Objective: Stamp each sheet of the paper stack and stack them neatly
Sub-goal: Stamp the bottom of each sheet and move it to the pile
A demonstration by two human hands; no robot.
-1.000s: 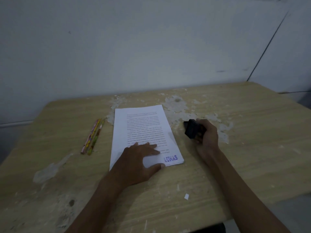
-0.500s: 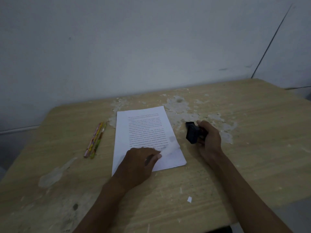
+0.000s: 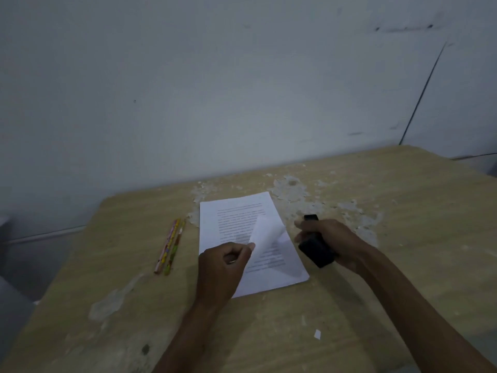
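Two hands busy: left hand (image 3: 224,267) pinches the top sheet (image 3: 266,234) by its near corner, curling it up off the paper stack (image 3: 236,219) just beyond the fingers. Right hand (image 3: 333,243) grips the black stamp (image 3: 317,250) beside the stack's right long edge. Bare worktop (image 3: 403,238) further right, pencils (image 3: 170,249) left.

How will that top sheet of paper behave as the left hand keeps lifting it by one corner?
Probably floppy: the top sheet already curls over where the left hand pinches its corner. It looks light, so it should lift easily, though it may drag on the paper stack beneath. A one-corner hold could crease it if pulled quickly.
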